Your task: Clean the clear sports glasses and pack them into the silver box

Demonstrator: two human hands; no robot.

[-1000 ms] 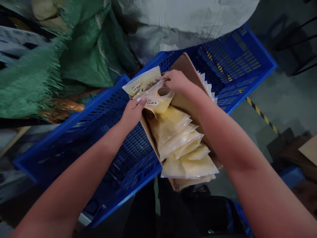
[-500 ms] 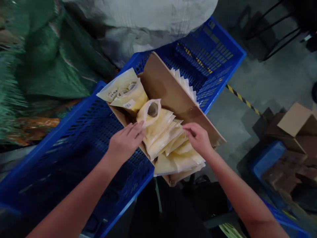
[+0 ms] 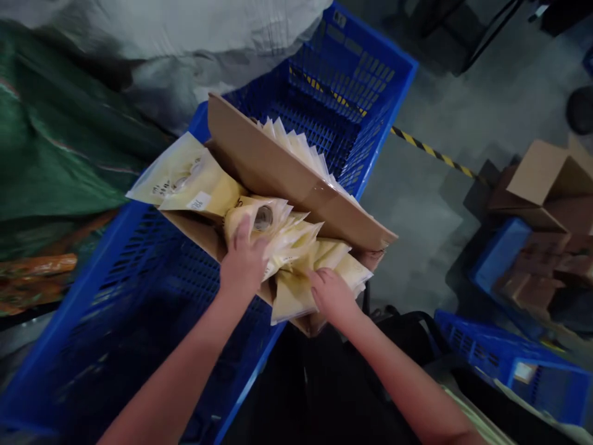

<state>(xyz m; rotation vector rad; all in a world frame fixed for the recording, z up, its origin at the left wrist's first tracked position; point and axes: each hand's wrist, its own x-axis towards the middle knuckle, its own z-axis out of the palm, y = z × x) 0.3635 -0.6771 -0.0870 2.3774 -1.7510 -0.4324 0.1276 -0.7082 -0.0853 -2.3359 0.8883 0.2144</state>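
A cardboard box with one flap standing up holds a row of yellowish plastic bags. One bag near the middle shows a dark round roll-like item inside. My left hand grips the middle bags from the left, its fingertips beside that round item and its thumb partly hidden. At the front of the row my right hand has its curled fingers on a bag there. Behind the raised flap stands another row of pale bags.
Under the box is a long blue plastic crate with slotted walls. Large white sacks and a green sack lie at the left and back. Cardboard boxes and another blue crate stand on the right. Yellow-black tape marks the floor.
The view has shifted, moving the box left in the picture. My left hand has reached further over the middle bags. My right hand has come down to the front bags, which are spread differently.
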